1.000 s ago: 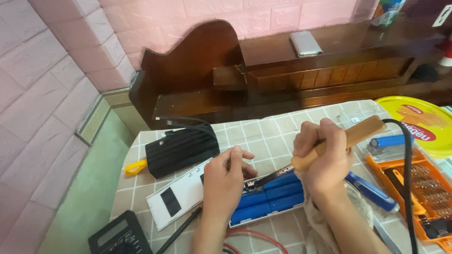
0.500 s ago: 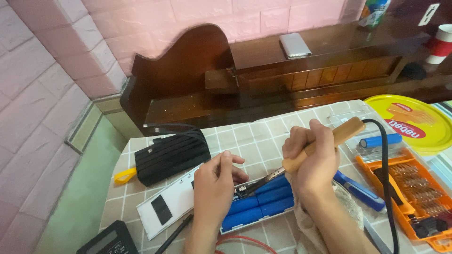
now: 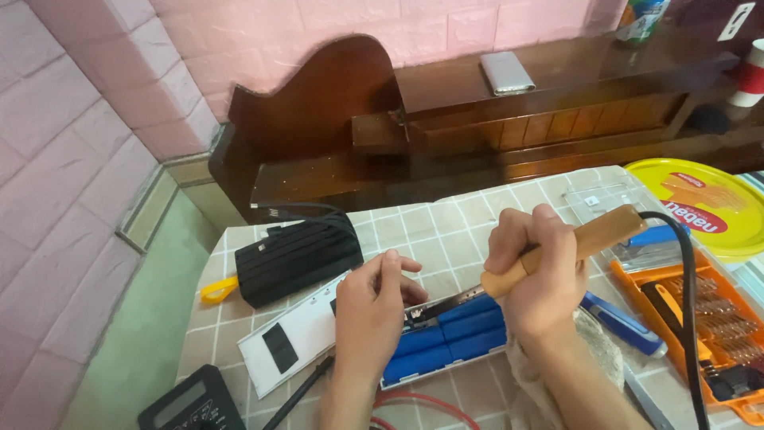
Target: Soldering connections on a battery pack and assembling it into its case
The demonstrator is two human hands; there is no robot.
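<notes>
Two bare hands are at work over one opened power bank (image 3: 382,342), which lies on the checked tablecloth (image 3: 446,231) and serves as reference here. Far left of it, at the near table edge, sits a dark multimeter (image 3: 191,406); a black probe lead (image 3: 298,394) runs from that side toward the pack. Just behind the power bank's left end rests a black ribbed case (image 3: 296,256) with a yellow-handled tool (image 3: 216,289) protruding from beneath it. The white shell (image 3: 290,346) is open, and a row of blue cylindrical cells (image 3: 450,338) is exposed in its right half, so disassembly appears complete. The left hand (image 3: 370,314) rests on the pack's middle, fingers curled narrowly and pinched together; whether they grip a wire or solder cannot be told. The right hand (image 3: 537,279) is closed in a full grip around the wooden handle of a soldering iron (image 3: 557,251), its metal shaft angled down-left to the strip along the cells' far edge. Judged from this, joint work is in hand and unfinished; closing the shell remains. Right of the power bank lie a blue-handled screwdriver (image 3: 625,322), an orange bit tray (image 3: 700,318), and a yellow round lid (image 3: 700,207) behind it.
</notes>
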